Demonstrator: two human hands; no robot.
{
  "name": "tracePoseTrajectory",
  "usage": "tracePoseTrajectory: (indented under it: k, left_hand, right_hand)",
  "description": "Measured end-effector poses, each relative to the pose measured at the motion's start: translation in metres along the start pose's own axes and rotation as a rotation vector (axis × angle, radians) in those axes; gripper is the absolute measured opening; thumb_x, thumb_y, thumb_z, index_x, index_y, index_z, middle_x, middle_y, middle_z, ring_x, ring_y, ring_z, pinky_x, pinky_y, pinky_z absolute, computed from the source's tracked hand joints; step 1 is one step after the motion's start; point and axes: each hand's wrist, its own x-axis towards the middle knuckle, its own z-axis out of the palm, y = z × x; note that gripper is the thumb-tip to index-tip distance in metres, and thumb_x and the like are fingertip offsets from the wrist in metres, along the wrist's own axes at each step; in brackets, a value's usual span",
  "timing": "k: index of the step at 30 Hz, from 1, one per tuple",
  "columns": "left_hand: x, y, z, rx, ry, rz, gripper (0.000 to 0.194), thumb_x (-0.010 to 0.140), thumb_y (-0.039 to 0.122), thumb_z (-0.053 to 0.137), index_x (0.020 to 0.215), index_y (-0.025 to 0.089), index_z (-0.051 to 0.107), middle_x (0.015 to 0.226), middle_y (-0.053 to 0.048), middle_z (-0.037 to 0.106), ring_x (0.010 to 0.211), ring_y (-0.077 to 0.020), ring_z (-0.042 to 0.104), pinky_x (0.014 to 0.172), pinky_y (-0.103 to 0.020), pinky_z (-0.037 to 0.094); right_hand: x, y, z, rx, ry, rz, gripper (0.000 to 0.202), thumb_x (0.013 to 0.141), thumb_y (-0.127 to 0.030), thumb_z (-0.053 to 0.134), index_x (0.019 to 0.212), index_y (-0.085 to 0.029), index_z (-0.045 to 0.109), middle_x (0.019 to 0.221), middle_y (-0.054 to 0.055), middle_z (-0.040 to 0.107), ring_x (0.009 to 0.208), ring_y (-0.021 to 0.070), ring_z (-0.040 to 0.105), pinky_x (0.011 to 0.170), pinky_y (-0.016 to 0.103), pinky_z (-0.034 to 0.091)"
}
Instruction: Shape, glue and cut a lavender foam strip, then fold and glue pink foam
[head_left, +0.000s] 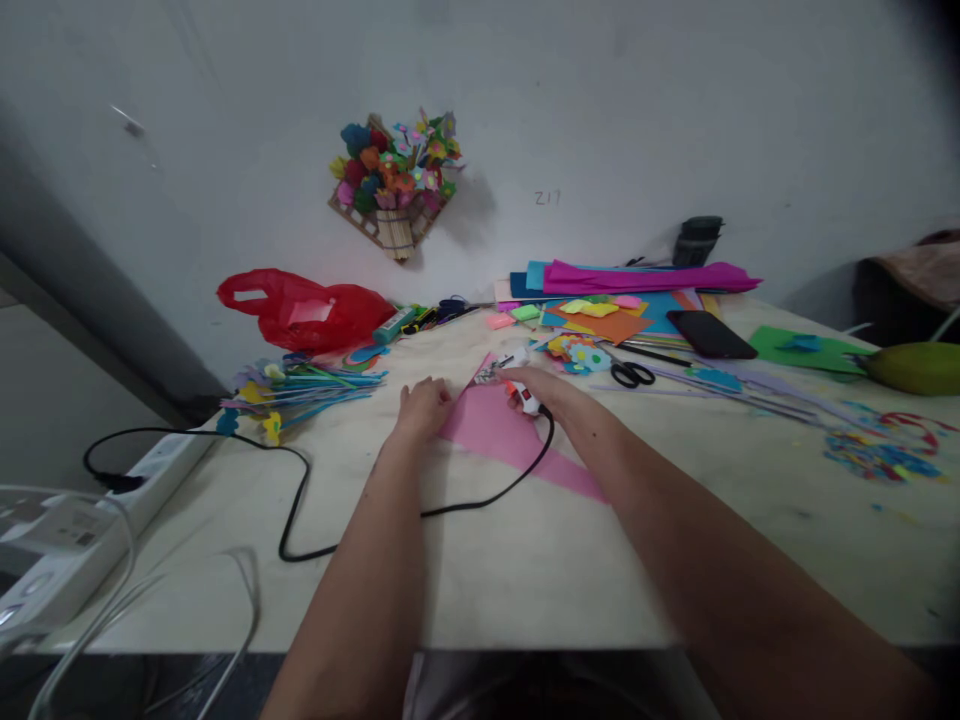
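Observation:
A pink sheet [495, 425] lies on the table between my hands, its upper left edge raised. My left hand [426, 406] pinches that edge with closed fingers. My right hand [531, 385] is wrapped round a white glue gun [528, 400] with a red switch, its black cord trailing down and left across the table. The gun's front end is over the upper part of the pink sheet, where a small patterned piece shows beside my right fingertips; its details are blurred.
A red plastic bag [300, 310] and paper flowers [274, 395] lie left. Scissors [632, 374], a black phone [711, 334] and coloured sheets [600, 322] are at the right. The cord [300, 490] runs to a power strip [112, 520] at the left edge.

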Motion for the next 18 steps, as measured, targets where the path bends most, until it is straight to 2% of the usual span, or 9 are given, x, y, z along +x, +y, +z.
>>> tracePoseTrajectory:
  k: [8,12,15,18]
  left_hand:
    - [0.000,0.005,0.000,-0.035,0.031,-0.023,0.017,0.075,0.027,0.048,0.085,0.022,0.062,0.111,-0.007,0.063,0.125,-0.0200,0.037,0.104,-0.042,0.023]
    - [-0.005,0.005,-0.009,-0.041,0.048,-0.090,0.020,0.072,0.039,0.054,0.082,0.023,0.062,0.126,-0.006,0.053,0.127,-0.0225,0.033,0.105,-0.045,0.020]
    - [-0.009,0.000,-0.015,-0.046,-0.021,-0.095,0.023,0.067,0.045,0.059,0.076,0.024,0.062,0.138,-0.002,0.041,0.131,-0.0256,0.027,0.104,-0.049,0.019]
    - [-0.010,-0.006,-0.019,-0.032,-0.119,-0.113,0.020,0.064,0.041,0.061,0.074,0.025,0.064,0.141,0.000,0.035,0.132,-0.0274,0.024,0.103,-0.048,0.021]
  right_hand:
    - [0.000,0.001,0.000,0.013,-0.002,0.002,0.034,0.076,-0.050,0.055,0.080,-0.016,0.052,0.046,-0.001,0.052,0.034,0.0091,0.045,0.032,0.019,0.033]
    - [0.000,0.001,0.000,0.020,0.005,-0.019,0.036,0.075,-0.052,0.057,0.080,-0.016,0.052,0.047,-0.001,0.052,0.035,0.0098,0.046,0.032,0.019,0.033]
    - [0.002,0.002,0.000,0.032,0.006,-0.023,0.034,0.075,-0.050,0.057,0.079,-0.016,0.053,0.048,-0.001,0.053,0.035,0.0094,0.046,0.032,0.019,0.033]
    - [0.004,0.004,0.000,0.047,0.015,-0.021,0.032,0.075,-0.048,0.058,0.080,-0.016,0.052,0.050,-0.001,0.053,0.035,0.0090,0.046,0.032,0.019,0.034]
